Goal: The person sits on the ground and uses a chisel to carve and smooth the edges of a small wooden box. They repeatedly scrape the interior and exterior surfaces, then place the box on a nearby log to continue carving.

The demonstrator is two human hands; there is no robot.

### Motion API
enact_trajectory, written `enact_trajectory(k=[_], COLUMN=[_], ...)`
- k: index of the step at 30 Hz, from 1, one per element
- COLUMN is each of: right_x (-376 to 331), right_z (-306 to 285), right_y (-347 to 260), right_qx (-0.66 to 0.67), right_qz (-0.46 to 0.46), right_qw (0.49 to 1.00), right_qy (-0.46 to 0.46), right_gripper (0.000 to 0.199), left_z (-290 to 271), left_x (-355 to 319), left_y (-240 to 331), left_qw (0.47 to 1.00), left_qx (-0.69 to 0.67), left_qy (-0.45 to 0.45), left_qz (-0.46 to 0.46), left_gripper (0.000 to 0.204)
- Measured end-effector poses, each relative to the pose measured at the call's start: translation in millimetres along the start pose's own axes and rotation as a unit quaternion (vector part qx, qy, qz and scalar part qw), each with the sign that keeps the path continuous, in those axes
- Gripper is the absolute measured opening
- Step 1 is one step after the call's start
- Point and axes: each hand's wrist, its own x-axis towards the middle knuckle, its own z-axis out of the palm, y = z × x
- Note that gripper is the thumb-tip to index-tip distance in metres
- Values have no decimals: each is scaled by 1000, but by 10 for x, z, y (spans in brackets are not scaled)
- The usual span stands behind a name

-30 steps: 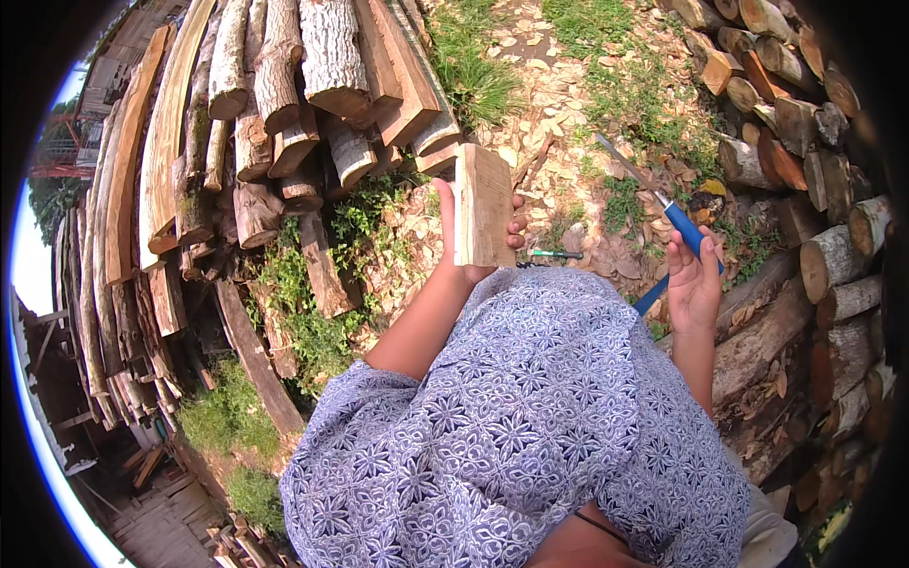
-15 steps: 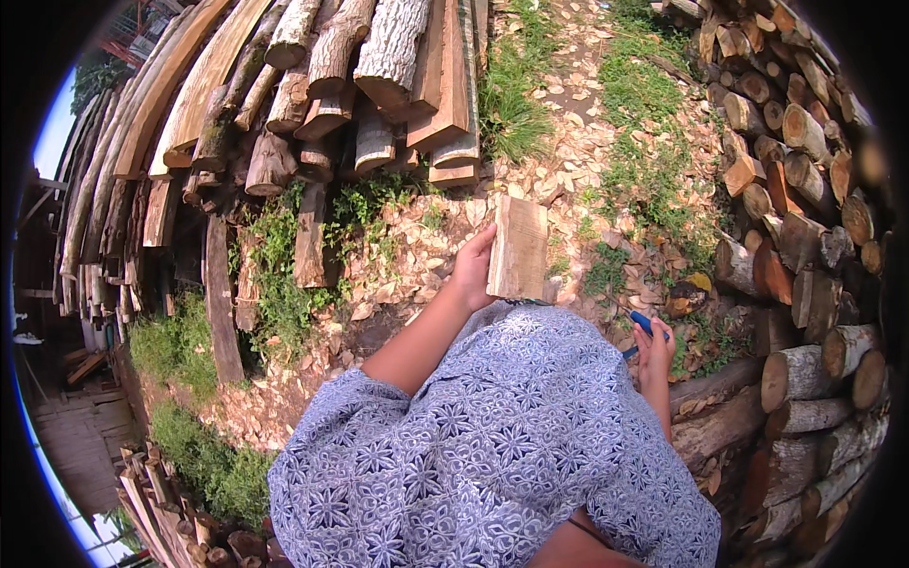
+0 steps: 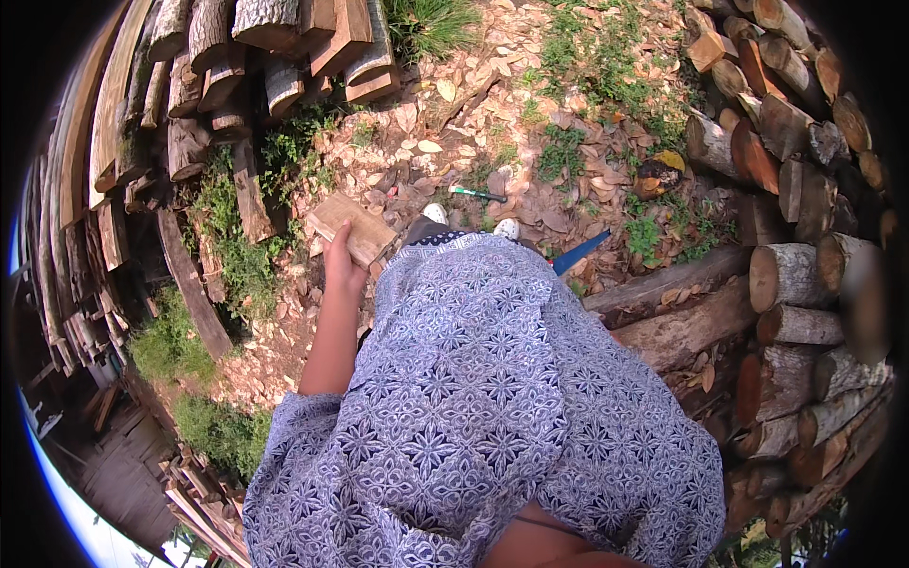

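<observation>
My left hand (image 3: pixel 343 263) is closed round a flat, squared block of wood (image 3: pixel 331 220), thumb across its face, out to the left of my body. My right hand is out of sight behind the patterned blue-and-white shirt. From behind the shirt's right side sticks out a long, flat blue blade (image 3: pixel 581 253), like that of a handsaw. Its handle end is hidden, so I cannot tell what holds it. On the leafy ground ahead of my feet lies a slim tool with a green and black handle (image 3: pixel 473 193); its kind is unclear.
Stacked beams and logs (image 3: pixel 265 24) jut out at the upper left. A tall pile of cut logs (image 3: pixel 800 275) lines the right side, with long logs (image 3: pixel 686 327) low beside me. Dry leaves and weeds cover the ground around my white shoes (image 3: pixel 507 228).
The wood block has moved left and down in my left hand and now lies flatter. My right hand, earlier holding something blue, has gone from view. The blue blade and green-handled tool now show.
</observation>
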Motion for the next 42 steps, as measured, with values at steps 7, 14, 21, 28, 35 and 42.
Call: enact_trajectory(k=[7, 14, 21, 28, 35, 42], right_x=[-22, -217, 198, -24, -361, -494], right_z=[179, 131, 122, 957, 1567, 1888], right_y=[-776, -1790, -2173, -3338, -4991, -6522], right_qx=[122, 260, 319, 237, 179, 135], right_qz=[19, -97, -96, -92, -152, -189], right_qw=[988, 950, 940, 966, 971, 971], right_qy=[-94, -145, -69, -53, -56, -58], right_gripper=[27, 22, 20, 21, 23, 25], left_z=[84, 353, 52, 632, 1959, 2670], left_x=[23, 405, 1806, 3314, 4595, 5124], left_y=[-149, 14, -303, 249, 1875, 2690], left_qw=[999, 993, 973, 989, 970, 976], left_qx=[35, 111, 112, 75, 142, 111], left_qy=[9, 25, 203, 107, -32, 8], left_qz=[27, 43, 14, 72, 193, 189], left_gripper=[38, 37, 50, 60, 39, 40])
